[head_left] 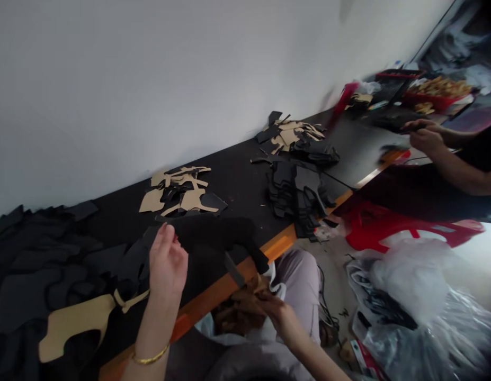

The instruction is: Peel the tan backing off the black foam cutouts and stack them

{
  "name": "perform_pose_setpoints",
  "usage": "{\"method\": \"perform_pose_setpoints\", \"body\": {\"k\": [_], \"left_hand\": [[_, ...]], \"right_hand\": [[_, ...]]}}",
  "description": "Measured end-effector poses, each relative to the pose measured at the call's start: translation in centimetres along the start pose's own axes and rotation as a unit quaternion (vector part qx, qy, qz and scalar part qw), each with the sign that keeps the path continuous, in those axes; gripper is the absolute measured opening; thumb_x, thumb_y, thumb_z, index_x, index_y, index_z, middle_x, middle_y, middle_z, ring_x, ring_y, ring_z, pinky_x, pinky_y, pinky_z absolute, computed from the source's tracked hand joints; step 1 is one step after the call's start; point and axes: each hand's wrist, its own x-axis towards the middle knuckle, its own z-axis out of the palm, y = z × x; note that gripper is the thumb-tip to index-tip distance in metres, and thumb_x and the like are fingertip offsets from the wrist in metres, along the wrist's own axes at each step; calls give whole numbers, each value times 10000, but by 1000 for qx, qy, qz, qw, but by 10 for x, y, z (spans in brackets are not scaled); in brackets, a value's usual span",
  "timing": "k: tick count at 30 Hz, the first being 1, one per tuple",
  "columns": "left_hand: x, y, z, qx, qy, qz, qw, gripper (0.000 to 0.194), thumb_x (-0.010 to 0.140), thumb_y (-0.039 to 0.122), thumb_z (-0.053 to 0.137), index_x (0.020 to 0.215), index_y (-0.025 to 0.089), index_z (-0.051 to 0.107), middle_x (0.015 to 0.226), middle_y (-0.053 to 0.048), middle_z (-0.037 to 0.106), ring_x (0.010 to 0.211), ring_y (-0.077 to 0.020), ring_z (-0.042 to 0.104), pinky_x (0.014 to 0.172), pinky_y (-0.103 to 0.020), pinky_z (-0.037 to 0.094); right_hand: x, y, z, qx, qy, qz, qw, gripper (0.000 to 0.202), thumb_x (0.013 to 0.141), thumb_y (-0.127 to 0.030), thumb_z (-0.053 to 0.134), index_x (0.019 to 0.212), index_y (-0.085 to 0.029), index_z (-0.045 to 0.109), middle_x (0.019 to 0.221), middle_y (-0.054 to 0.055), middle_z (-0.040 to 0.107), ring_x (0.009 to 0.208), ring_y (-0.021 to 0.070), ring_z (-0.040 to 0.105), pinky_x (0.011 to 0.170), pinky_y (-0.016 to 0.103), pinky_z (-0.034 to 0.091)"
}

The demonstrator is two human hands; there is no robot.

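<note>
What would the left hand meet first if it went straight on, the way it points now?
From the left hand, probably the tan and black pieces on the table come first, though its height above the table is unclear.

Bench (239, 182) runs along the wall (189, 79), near left to far right. Heap of sheets (28, 254) at left end, cutout piece (80, 315) on its front side. Middle pile (195, 201) near the wall, left hand (168, 259) in front of it. Right of that: stack (308, 180) at front edge, offcut pile (288, 135) behind it by the wall. Tray (439, 101) at far right end, co-worker's hands (426, 138) this side of it. Below front edge: scraps (237, 312) in a bag (206, 326), right hand (283, 316) just beside. Plastic bags (412, 291) on floor, right.
</note>
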Motion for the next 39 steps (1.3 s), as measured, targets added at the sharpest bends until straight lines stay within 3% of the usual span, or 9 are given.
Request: {"method": "perform_pose_setpoints", "body": {"k": [3, 7, 10, 14, 18, 23, 27, 39], "left_hand": [[-1, -4, 4, 42, -45, -37, 997, 225, 680, 186, 741, 873, 217, 629, 793, 47, 689, 740, -96, 653, 693, -186, 528], [-4, -14, 13, 77, -57, -86, 992, 220, 688, 166, 712, 875, 236, 619, 873, 20, 694, 824, -147, 657, 746, -261, 539], [-3, -25, 14, 80, -93, -80, 989, 183, 714, 187, 687, 869, 250, 615, 874, 7, 685, 869, -166, 653, 795, -298, 528], [3, -38, 7, 79, -98, -67, 990, 197, 681, 182, 720, 833, 236, 605, 815, 21, 675, 813, -137, 651, 814, -271, 504], [10, -49, 1, 100, -91, -79, 988, 241, 646, 207, 753, 833, 218, 600, 784, 37, 658, 731, -97, 627, 707, -203, 485], [32, -64, -8, 194, -92, -38, 976, 286, 574, 239, 796, 785, 178, 613, 780, 17, 637, 690, -95, 592, 668, -206, 459], [48, -76, -19, 239, -115, -24, 964, 349, 540, 245, 809, 822, 158, 623, 873, -13, 656, 782, -128, 604, 747, -244, 465], [52, -88, -30, 276, -97, -13, 956, 399, 514, 236, 814, 868, 162, 646, 776, -27, 687, 724, -160, 630, 731, -286, 484]], "right_hand": [[14, -14, -19, -11, 82, -43, 996, 423, 870, -157, 511, 1288, -224, 504, 952, 78, 680, 837, 169, 664, 728, 270, 563], [58, -41, -45, -63, 275, -109, 953, 355, 841, -139, 553, 1177, -250, 583, 1020, 83, 618, 904, 160, 616, 719, 272, 542], [82, -49, -53, -65, 300, -149, 940, 308, 810, -151, 600, 1092, -271, 629, 920, 51, 612, 805, 143, 600, 650, 256, 525], [85, -51, -52, 48, 352, -138, 925, 353, 770, -165, 666, 1106, -252, 600, 872, 41, 626, 757, 144, 614, 640, 264, 536], [85, -51, -57, 60, 344, -103, 931, 182, 814, -144, 606, 957, -234, 675, 841, 41, 665, 748, 143, 640, 658, 258, 539], [99, -39, -58, 55, 349, -34, 935, 194, 843, -211, 575, 1002, -217, 686, 834, 46, 670, 769, 149, 640, 693, 270, 544], [103, -27, -49, 32, 320, -42, 946, 161, 857, -205, 553, 873, -198, 714, 840, 54, 652, 789, 141, 629, 718, 264, 538], [97, -14, -34, 6, 288, -46, 957, 177, 866, -163, 539, 925, -196, 702, 907, 58, 636, 837, 130, 629, 764, 254, 535]]}}
